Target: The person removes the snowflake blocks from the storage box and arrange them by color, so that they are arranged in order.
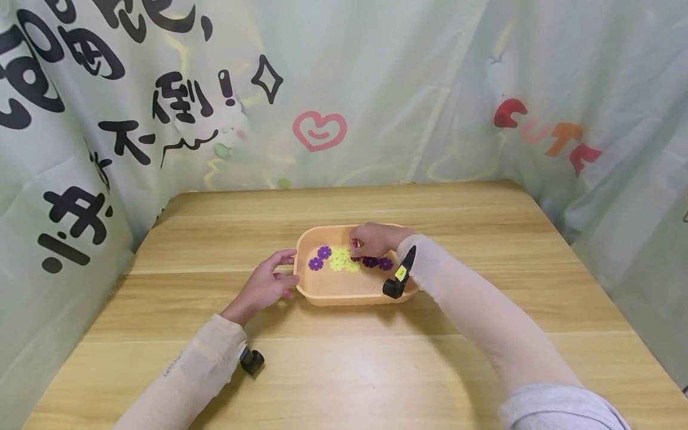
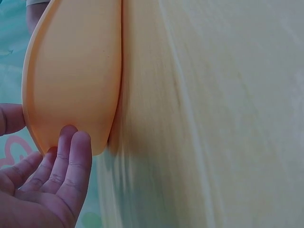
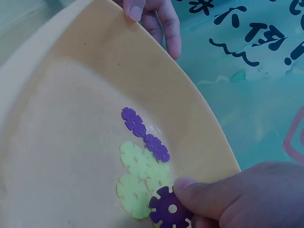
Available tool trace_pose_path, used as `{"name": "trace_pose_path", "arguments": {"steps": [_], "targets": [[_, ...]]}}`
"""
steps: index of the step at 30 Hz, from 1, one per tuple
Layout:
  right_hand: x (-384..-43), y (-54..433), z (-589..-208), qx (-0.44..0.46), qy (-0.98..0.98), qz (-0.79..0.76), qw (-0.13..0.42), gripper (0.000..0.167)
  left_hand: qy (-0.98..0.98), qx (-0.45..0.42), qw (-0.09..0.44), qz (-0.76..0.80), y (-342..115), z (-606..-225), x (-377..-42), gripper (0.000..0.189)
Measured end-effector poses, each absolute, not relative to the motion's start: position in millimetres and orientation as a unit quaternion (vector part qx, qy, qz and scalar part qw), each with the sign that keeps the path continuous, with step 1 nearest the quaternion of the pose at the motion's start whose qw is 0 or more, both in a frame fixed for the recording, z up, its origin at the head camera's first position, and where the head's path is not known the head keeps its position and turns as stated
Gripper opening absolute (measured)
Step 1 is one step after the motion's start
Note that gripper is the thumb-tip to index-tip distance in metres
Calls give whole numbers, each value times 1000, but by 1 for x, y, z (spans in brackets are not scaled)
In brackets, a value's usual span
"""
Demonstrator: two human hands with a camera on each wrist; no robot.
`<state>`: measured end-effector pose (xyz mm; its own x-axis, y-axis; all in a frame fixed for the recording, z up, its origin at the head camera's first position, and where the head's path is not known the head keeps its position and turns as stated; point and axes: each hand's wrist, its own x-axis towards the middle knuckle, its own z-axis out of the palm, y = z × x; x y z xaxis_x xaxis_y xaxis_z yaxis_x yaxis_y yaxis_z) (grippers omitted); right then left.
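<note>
Loosely spread, the left hand point(image 1: 263, 285) touches the end of an orange plastic tray point(image 1: 333, 286) on the wooden tabletop point(image 1: 322, 373), while the right hand point(image 1: 372, 240) pinches a purple flower-shaped disc point(image 3: 165, 214) beside yellow discs point(image 3: 129, 190) inside, apparently positioning it, which next calls for fingertip precision

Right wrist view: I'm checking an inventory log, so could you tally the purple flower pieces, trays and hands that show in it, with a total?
Purple flower pieces: 3
Tray: 1
Hands: 2 (left hand, right hand)
Total: 6
</note>
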<state>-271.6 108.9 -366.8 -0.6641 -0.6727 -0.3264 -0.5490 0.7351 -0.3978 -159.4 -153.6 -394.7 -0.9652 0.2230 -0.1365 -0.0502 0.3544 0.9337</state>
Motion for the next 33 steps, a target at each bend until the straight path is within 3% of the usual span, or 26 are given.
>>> {"name": "trace_pose_path", "arguments": {"steps": [21,29,33], "targets": [[-262,127,-361,-373,881,-221,188,15,811,52,126,569,-154,-396,-163,61],[-257,133,-361,-375,878,-235,181,4,814,48,128,564,-154,-396,-159,61],[-258,139,-359,-373,882,-234,170,20,810,43,123,571,-151,-395,-159,61]]}}
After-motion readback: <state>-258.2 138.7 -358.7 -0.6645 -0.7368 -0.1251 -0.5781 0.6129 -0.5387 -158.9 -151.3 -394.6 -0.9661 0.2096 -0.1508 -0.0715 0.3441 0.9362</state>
